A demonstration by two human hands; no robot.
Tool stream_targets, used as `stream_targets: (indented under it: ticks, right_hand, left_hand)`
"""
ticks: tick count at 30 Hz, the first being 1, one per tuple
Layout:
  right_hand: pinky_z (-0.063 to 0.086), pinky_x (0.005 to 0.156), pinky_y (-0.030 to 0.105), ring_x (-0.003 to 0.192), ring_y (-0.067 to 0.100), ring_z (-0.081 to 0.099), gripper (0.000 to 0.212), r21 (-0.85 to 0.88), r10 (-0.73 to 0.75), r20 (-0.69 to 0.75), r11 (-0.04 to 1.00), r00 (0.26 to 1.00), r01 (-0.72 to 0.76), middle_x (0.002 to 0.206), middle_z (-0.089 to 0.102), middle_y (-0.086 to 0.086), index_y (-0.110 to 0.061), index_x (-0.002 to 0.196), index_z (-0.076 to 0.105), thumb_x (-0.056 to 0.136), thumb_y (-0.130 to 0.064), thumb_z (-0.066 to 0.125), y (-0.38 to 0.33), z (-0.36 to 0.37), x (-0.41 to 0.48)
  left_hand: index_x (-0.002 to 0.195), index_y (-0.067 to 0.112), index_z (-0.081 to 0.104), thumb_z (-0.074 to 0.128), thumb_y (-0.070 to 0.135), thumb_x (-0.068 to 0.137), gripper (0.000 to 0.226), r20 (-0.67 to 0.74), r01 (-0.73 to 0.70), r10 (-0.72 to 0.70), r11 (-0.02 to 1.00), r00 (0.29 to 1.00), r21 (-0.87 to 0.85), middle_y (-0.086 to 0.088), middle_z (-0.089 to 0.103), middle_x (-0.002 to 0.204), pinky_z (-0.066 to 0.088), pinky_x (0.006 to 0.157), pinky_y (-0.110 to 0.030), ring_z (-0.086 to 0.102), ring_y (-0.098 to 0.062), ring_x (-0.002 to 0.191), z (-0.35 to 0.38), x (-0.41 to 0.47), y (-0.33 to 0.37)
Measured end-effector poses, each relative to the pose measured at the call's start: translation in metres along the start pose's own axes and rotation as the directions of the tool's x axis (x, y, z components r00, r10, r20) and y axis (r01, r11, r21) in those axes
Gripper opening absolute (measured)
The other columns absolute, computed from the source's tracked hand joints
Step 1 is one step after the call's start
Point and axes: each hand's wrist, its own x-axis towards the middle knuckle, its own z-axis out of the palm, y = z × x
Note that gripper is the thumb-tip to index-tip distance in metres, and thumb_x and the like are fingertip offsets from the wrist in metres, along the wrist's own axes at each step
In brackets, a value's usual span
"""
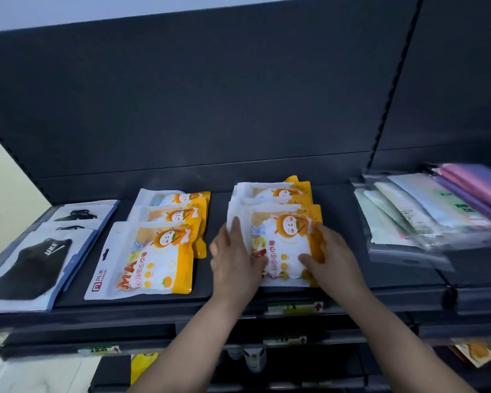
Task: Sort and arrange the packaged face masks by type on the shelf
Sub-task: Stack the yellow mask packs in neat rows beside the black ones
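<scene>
Fingers of left hand and right hand press flat on orange mask pack, likely light, slippery; grip side edges

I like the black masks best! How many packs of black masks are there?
3, overlapping at the left end of the shelf: the front pack, a middle pack mostly covered, and a back pack. More may hide underneath.
</scene>
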Motion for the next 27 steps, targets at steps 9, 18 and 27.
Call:
stream_targets:
  ticks: [9, 18, 27]
  right_hand:
    - [0.032, 0.107, 0.036, 0.136, 0.019, 0.031, 0.083, 0.136, 0.014, 0.085, 0.99, 0.996, -0.026, 0.151, 0.029, 0.0, -0.019, 0.148, 0.019, 0.083, -0.034, 0.068, 0.004, -0.015, 0.014]
    - [0.001, 0.116, 0.052, 0.143, 0.023, -0.02, 0.087, -0.377, -0.267, 0.171, 0.872, 0.948, 0.313, 0.158, -0.013, -0.008, -0.038, 0.145, 0.019, 0.072, -0.076, 0.049, -0.007, 0.001, 0.01]
    - [0.004, 0.117, 0.05, 0.144, 0.019, -0.017, 0.088, -0.355, -0.215, 0.229, 0.89, 0.949, 0.288, 0.158, -0.009, -0.011, -0.047, 0.144, 0.015, 0.069, -0.08, 0.048, 0.008, 0.01, 0.007]
  left_hand:
    - [0.141, 0.01, 0.033, 0.082, 0.041, 0.07, 0.092, -0.015, 0.151, -0.158, 0.968, 0.987, -0.2, -0.005, 0.041, 0.14, 0.048, 0.1, -0.044, 0.044, -0.025, 0.13, -0.002, 0.003, 0.003]
    - [0.149, 0.015, 0.03, 0.054, 0.037, 0.096, 0.062, -0.076, -0.072, 0.073, 0.997, 0.994, 0.016, -0.004, 0.028, 0.157, 0.027, 0.115, -0.036, 0.023, -0.024, 0.145, -0.028, 0.058, 0.027]
    - [0.151, 0.028, 0.025, 0.029, 0.039, 0.104, 0.049, 0.387, -0.391, 0.249, 0.852, 0.888, 0.348, 0.0, 0.021, 0.16, 0.007, 0.119, -0.054, 0.012, -0.022, 0.149, 0.002, 0.151, 0.058]
